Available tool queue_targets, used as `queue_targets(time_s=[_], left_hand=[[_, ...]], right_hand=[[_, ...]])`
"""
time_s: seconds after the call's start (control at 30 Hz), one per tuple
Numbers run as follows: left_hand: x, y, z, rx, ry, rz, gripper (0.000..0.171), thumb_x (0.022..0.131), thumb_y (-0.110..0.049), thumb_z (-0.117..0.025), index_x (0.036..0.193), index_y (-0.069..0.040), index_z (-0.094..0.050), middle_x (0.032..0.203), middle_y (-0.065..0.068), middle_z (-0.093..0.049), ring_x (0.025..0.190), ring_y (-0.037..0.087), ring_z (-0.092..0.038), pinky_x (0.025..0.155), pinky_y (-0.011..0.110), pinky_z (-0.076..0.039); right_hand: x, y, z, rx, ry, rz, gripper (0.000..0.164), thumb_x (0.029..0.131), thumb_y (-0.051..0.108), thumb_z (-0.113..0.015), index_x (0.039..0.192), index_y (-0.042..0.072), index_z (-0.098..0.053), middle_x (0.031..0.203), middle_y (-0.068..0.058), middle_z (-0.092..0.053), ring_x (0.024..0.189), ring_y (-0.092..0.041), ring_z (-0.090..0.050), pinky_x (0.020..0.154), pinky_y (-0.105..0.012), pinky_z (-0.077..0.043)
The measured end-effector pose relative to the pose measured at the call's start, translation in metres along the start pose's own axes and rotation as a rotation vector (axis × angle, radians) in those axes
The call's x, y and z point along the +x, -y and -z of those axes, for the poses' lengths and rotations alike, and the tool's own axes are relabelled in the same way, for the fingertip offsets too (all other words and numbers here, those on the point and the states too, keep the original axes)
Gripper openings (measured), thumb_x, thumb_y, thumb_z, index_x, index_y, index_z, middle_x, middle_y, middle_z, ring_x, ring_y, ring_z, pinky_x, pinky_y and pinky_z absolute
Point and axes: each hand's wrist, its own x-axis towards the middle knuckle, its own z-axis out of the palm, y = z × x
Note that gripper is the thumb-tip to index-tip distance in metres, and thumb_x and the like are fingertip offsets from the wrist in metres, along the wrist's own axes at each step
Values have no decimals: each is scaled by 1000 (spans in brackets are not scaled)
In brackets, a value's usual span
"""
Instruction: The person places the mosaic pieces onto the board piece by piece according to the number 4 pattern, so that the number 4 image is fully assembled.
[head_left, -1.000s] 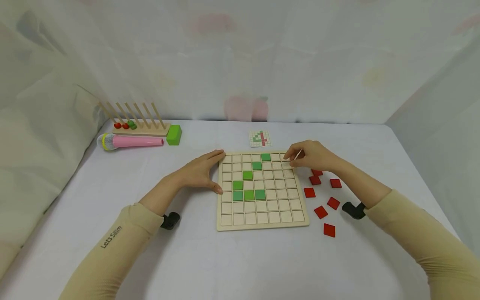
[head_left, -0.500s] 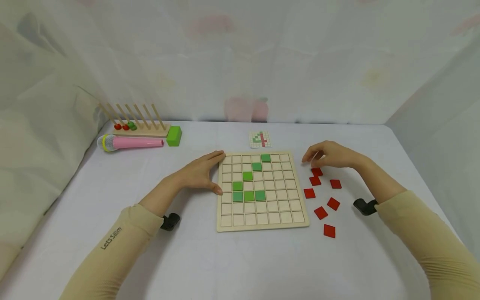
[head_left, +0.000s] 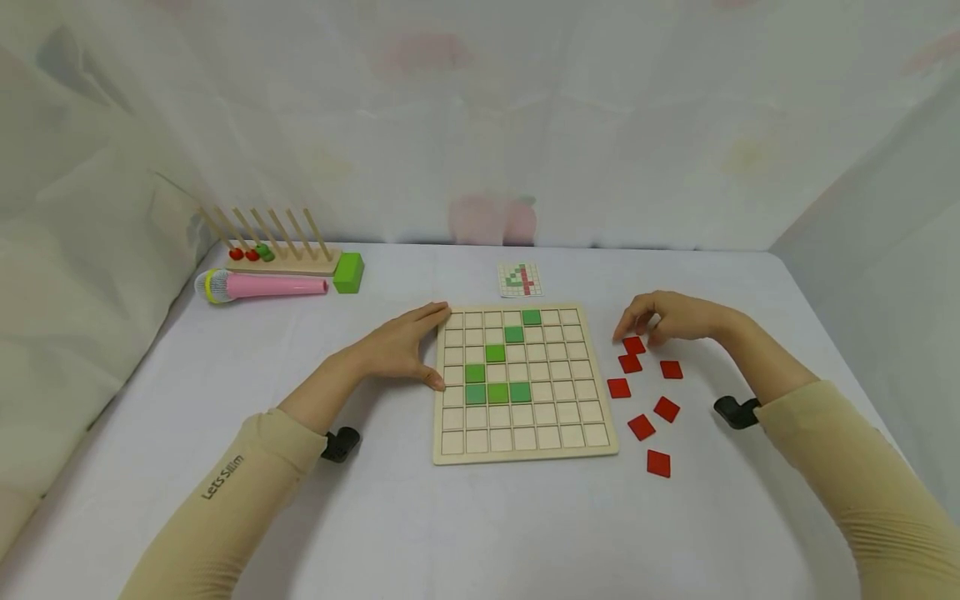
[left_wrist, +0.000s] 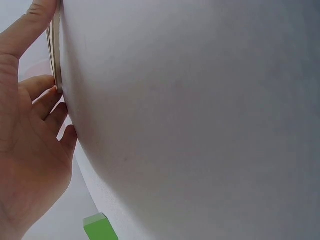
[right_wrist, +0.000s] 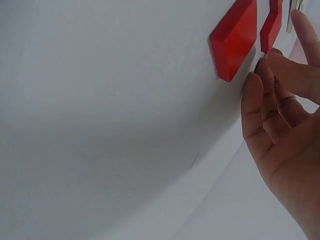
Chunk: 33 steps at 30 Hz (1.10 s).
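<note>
A square wooden grid board [head_left: 525, 456] lies on the table, with several green tiles [head_left: 496, 353] in its cells. My left hand [head_left: 401, 346] rests at the board's left edge, thumb spread toward the front and fingers at the back corner; in the left wrist view its fingertips touch the board's side. Right of the board several square red tiles [head_left: 641, 427] lie scattered. My right hand [head_left: 667, 317] is over the rearmost red tile [head_left: 633, 345], forefinger and thumb on either side of it, the fingertips right at that tile in the right wrist view [right_wrist: 271, 30].
Behind the board lies a small pattern card [head_left: 520, 280] with green and red squares. At the back left stand a peg rack [head_left: 281, 262] with red and green beads, a pink toy microphone [head_left: 273, 285] and a green block [head_left: 348, 273].
My right hand has moved right, from the board's back right corner to the rearmost red tile, and lowered there. My left hand has stayed at the board's edge.
</note>
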Motion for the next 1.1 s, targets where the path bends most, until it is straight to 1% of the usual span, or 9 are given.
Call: queue_targets(time_s=[0.17,0.27,0.4,0.53,0.67,0.83,0.93,1.03,1.1], left_hand=[[0,0,0,0,2,2,125,63,-55,-88,159,-10,-20,168,7,-16,156,32,-16,126,51,-21],[0,0,0,0,0,2,125,64,-55,-88,159,-10,-20,168,7,-16,156,32,-16,127,51,-21],[0,0,0,-3,-5,2,125,64,-54,-88,158,-10,-20,168,7,-16,156,32,-17,127,51,-21],[0,1,0,1,-7,-1,125,64,-55,-87,158,-9,-20,168,8,-16,156,32,-17,127,51,-20],[0,2,-1,4,-9,-3,125,63,-56,-87,159,-9,-20,168,7,-16,156,32,-16,127,51,-21],[1,4,-2,6,-10,-4,126,63,-57,-87,159,-10,-20,168,7,-16,156,32,-17,126,52,-21],[1,4,-2,11,-9,-5,125,64,-58,-86,159,-10,-20,168,8,-16,156,33,-17,126,52,-21],[1,3,-1,11,-7,-4,125,64,-57,-86,159,-10,-20,168,7,-16,156,32,-17,126,51,-21],[1,3,-1,8,-5,-3,125,63,-57,-87,159,-10,-20,168,7,-16,156,32,-16,127,51,-21]], right_hand=[[1,-3,-3,-33,1,11,44,78,-13,-59,105,17,-76,114,-6,-64,102,-21,-52,89,-34,-47],[1,-4,-4,-33,1,16,43,77,-13,-60,103,17,-77,111,-6,-62,101,-21,-51,86,-33,-47],[2,-5,-4,-25,4,13,40,78,-12,-61,101,17,-77,111,-6,-61,100,-21,-51,85,-32,-47],[1,-5,-3,-39,-6,9,39,79,-11,-62,102,17,-76,112,-6,-62,100,-20,-53,86,-32,-48],[0,-4,-3,-51,-18,-4,33,81,-6,-67,104,16,-76,112,-6,-62,99,-21,-54,85,-30,-50],[0,-5,-4,-59,-17,-27,27,81,-1,-73,102,17,-74,110,-7,-61,99,-22,-54,83,-30,-50],[2,-7,-5,-102,-37,-38,25,81,1,-75,99,17,-71,106,-5,-62,97,-21,-55,82,-29,-50],[4,-8,-6,-147,-72,-47,22,79,4,-78,94,16,-66,99,-3,-64,94,-19,-56,80,-29,-50],[6,-8,-7,-158,-100,-56,21,78,4,-78,90,14,-64,94,-3,-65,92,-19,-57,79,-30,-50]])
